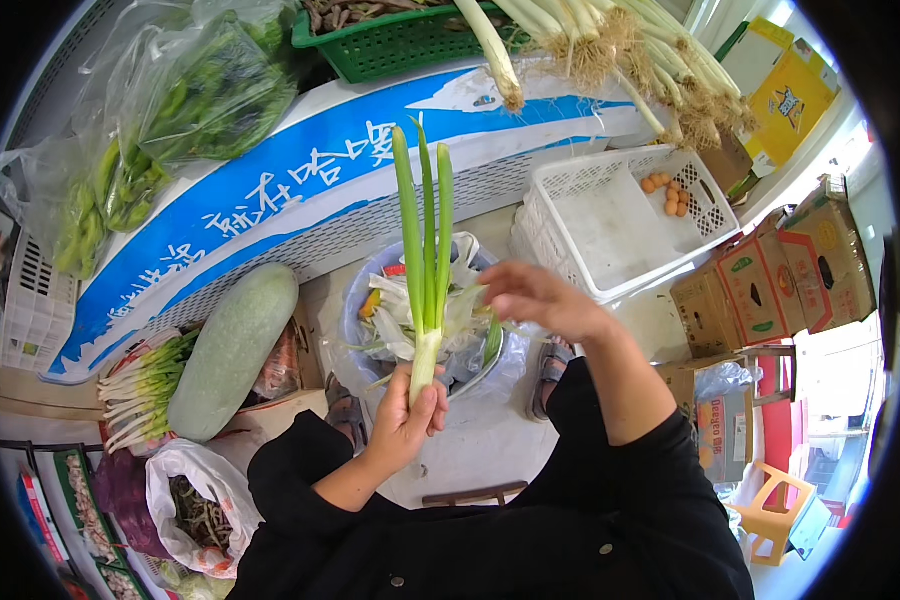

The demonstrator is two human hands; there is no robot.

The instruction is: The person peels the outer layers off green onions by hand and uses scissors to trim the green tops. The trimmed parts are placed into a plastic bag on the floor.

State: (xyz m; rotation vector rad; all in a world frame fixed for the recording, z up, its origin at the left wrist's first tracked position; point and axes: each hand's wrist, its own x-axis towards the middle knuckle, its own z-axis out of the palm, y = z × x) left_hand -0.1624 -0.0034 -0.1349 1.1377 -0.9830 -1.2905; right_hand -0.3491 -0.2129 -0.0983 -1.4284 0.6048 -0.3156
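Note:
My left hand (412,412) is closed around the white lower stalk of a green onion (429,300), which stands upright with several green leaves cut or broken off at the top. To its right my right hand (544,300) is lifted, slightly blurred, fingers spread and bent; it touches nothing that I can make out, though a pale, thin wisp shows near the fingertips. Below both hands, a round bin with a bluish plastic liner (356,300) holds pale peelings, plastic scraps and green leaf pieces.
A large winter melon (234,352) and bunched green onions (139,397) lie left. Thick leeks (592,37) with roots overhang the blue-and-white cooler edge (270,180) ahead. A white crate (600,277) with eggs (671,193) stands right, near cardboard boxes (765,277). My sandaled feet flank the bin.

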